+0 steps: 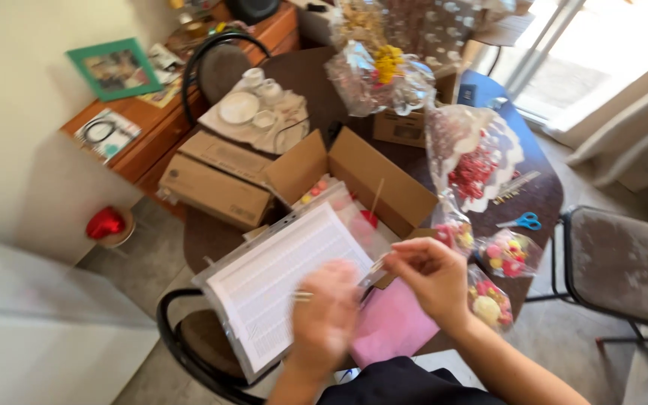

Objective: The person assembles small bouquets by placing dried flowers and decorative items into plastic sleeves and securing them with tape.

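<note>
My right hand [430,276] pinches a small thin clear strip [375,271] between thumb and fingertips, above a pink sheet [393,327]. My left hand [324,319] is blurred by motion, its back towards me and a ring on one finger; it touches the strip's lower end, and its fingers are hidden. Under it lies a white sheet with fine rows in a clear sleeve [283,285], tilted over the table's near edge.
An open cardboard box [373,176] stands behind the sheet on the dark table [541,195], with closed boxes [215,187] to its left. Cellophane-wrapped sweet bouquets [474,161], small sweet bags [508,255] and blue scissors [523,221] lie right. Chairs [624,262] stand around.
</note>
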